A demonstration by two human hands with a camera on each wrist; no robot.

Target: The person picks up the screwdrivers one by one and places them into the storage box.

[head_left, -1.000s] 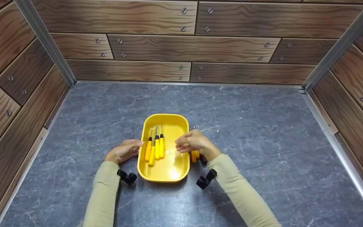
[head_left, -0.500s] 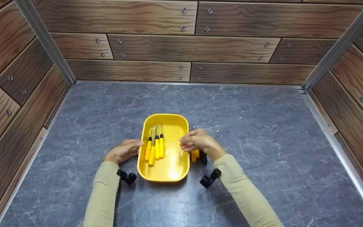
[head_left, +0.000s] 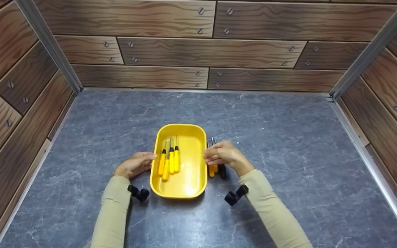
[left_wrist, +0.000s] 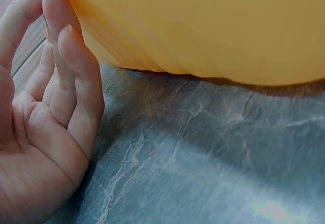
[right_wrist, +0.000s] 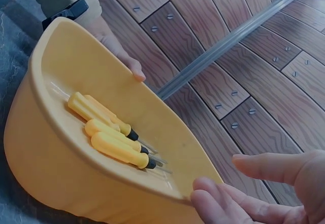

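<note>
A yellow plastic tub [head_left: 188, 182] holds several screwdrivers [head_left: 172, 165] with yellow handles and black collars, lying side by side along its left half. My left hand [head_left: 134, 166] pinches the tub's left rim, the thumb over the edge and the fingers against the outer wall [left_wrist: 193, 26]. At the opposite rim is my right hand [head_left: 226, 156], its thumb apart from the fingers and nothing held between them. In the right wrist view its fingertips [right_wrist: 205, 203] overlap the rim. Beside the tub's right wall lie tools with orange handles [head_left: 212, 171], partly hidden under that hand.
A black-handled tool [head_left: 222, 171] lies to the right of the orange ones. The grey marbled tabletop [head_left: 288, 144] is bounded by wood-patterned walls [head_left: 171, 77] with metal corner posts [head_left: 364, 55]. Black cameras [head_left: 236, 195] hang at both wrists.
My right hand has drawn back rightward from over the tub's inside to its right rim. The left hand, tub and screwdrivers have stayed put.
</note>
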